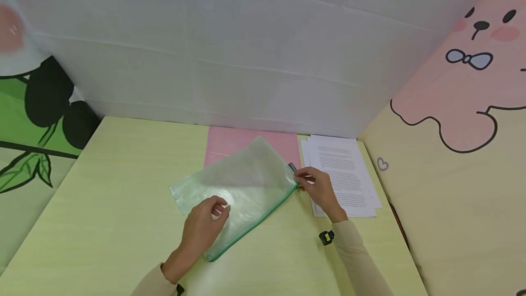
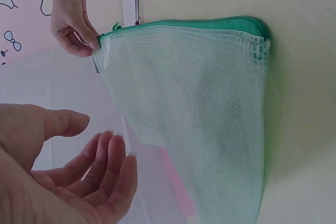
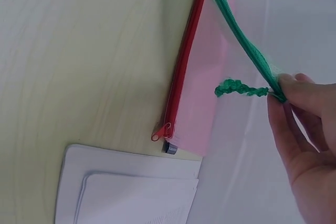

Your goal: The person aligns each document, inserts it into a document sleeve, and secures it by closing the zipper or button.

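Right hand (image 1: 318, 188) clamped: thumb and fingers pinch one end corner of the green-edged mesh pouch (image 1: 246, 182), at the end of its green zipper (image 2: 199, 23). That corner is lifted above the table (image 1: 123, 186); whether the rest of the pouch bears on the tabletop, I cannot tell. A crinkled green cord (image 3: 233, 87) dangles from the pinched end, just beside the right fingertips. Pouch slants from the right hand down towards the left, clear and pale, zipper edge on the near side. Left hand (image 1: 202, 225) hovers over the pouch's nearer part, palm turned inward, thumb and fingertips apart, fingers loosely curved; seen from its own wrist, a gap shows between fingers and mesh. Beyond both hands, partly beneath the mesh, a pink pouch (image 1: 234, 138); its red zipper (image 3: 186, 56) runs along one edge, the red pull (image 3: 161, 130) at the end below the right hand. Printed papers (image 1: 337, 168) in a loose stack just right of the right hand and reaching beyond it. Small black device (image 1: 326, 237) at the right wrist, beige sleeve (image 1: 361, 259) behind. Farther right of that hand, a wall with a pink cartoon animal (image 1: 472, 113).
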Motion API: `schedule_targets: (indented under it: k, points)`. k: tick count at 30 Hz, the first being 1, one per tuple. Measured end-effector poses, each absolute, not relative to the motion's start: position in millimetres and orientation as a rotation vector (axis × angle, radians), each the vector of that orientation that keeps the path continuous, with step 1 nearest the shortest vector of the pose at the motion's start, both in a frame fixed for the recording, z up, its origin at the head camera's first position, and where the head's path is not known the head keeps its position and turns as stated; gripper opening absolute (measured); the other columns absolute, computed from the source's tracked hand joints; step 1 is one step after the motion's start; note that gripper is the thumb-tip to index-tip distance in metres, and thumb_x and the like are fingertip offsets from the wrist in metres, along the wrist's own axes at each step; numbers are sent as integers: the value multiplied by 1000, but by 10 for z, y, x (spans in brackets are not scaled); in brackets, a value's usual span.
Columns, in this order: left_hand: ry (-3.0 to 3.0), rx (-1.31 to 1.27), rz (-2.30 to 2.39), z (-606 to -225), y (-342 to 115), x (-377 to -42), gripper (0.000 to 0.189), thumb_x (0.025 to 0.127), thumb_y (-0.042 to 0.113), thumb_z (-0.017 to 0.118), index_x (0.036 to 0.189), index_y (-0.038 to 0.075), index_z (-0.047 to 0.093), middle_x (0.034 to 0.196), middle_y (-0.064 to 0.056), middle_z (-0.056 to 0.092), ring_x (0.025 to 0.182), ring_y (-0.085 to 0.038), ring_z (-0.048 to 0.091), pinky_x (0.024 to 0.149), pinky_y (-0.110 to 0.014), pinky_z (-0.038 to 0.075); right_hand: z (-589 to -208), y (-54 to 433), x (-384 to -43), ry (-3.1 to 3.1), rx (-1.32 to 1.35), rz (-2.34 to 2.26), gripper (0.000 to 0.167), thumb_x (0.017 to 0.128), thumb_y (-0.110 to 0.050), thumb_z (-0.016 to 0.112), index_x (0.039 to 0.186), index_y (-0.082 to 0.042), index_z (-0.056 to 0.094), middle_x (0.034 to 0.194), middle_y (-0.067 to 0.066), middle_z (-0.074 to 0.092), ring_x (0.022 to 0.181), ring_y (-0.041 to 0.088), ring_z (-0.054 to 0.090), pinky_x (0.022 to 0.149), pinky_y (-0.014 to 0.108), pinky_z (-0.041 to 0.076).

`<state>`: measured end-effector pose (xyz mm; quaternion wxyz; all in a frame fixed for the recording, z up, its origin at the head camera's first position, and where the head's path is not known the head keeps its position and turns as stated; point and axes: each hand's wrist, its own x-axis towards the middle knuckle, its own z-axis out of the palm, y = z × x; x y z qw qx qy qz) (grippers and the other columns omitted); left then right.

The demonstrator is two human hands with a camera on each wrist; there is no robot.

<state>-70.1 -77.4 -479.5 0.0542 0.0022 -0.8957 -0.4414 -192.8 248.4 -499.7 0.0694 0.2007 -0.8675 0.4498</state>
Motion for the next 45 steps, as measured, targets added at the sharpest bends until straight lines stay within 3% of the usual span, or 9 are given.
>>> schedule_targets:
  k: [18,30,45]
  points:
    - [-2614,-260,-1446,-4739,-508,-1115,8,92,7,76,98,3,73,87,-4,68,85,-29,66,75,-41,57,-4859,2399,-1902,-2549,736,1214,16,88,7,76,102,-1,75,101,8,74,95,24,72,84,30,60]
    - [-2526,-426,-1436,-4705,-333,-1332,11,92,2,74,102,1,73,96,-11,70,89,-31,66,79,-44,58,-4750,2318,-1878,-2475,889,1110,19,86,7,78,102,-3,76,102,6,74,89,19,70,74,26,57]
    - [-2512,-635,-1365,-4570,-148,-1568,21,95,6,74,115,0,73,110,-15,71,101,-30,64,84,-45,56,-4604,2220,-1837,-2429,1005,1059,19,86,10,76,102,0,75,105,7,74,96,22,71,76,31,60]
